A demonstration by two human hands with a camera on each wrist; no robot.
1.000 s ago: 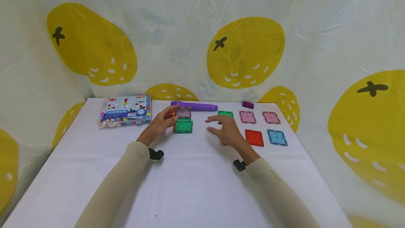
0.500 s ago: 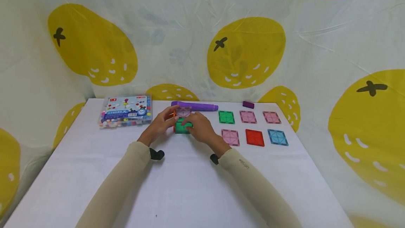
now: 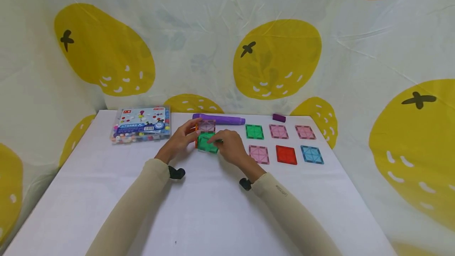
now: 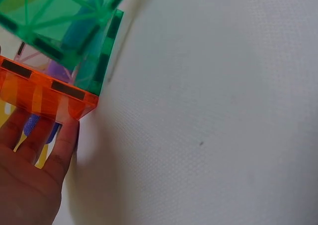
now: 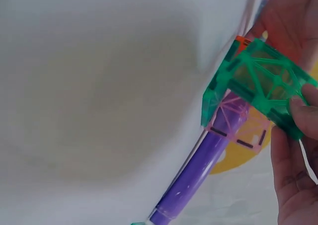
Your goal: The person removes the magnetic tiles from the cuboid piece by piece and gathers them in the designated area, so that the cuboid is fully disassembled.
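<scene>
My left hand [image 3: 181, 139] holds the left side of a small build of see-through magnetic tiles. In the left wrist view its fingers [image 4: 62, 148] lie against the orange tile [image 4: 44, 88], which joins a standing green tile [image 4: 107, 53]. A pink tile [image 3: 207, 125] forms the back of the build. My right hand [image 3: 231, 145] pinches another green tile [image 5: 271, 76] at its edge between thumb and finger. That tile is tilted over the build's near side and overlaps the standing tiles in both wrist views.
Right of the build lie two rows of flat tiles: green [image 3: 254, 131], pink [image 3: 279, 131], pink [image 3: 305, 132], then pink [image 3: 258, 154], red [image 3: 286, 155], blue [image 3: 312, 154]. Behind are a purple tube [image 3: 225, 119] and a dark purple block [image 3: 279, 117]. A bead box [image 3: 142, 123] stands left.
My right hand has come left from beside the flat tiles and taken hold of a green tile at the build, which now sits tilted and slightly nearer. My left hand has stayed put.
</scene>
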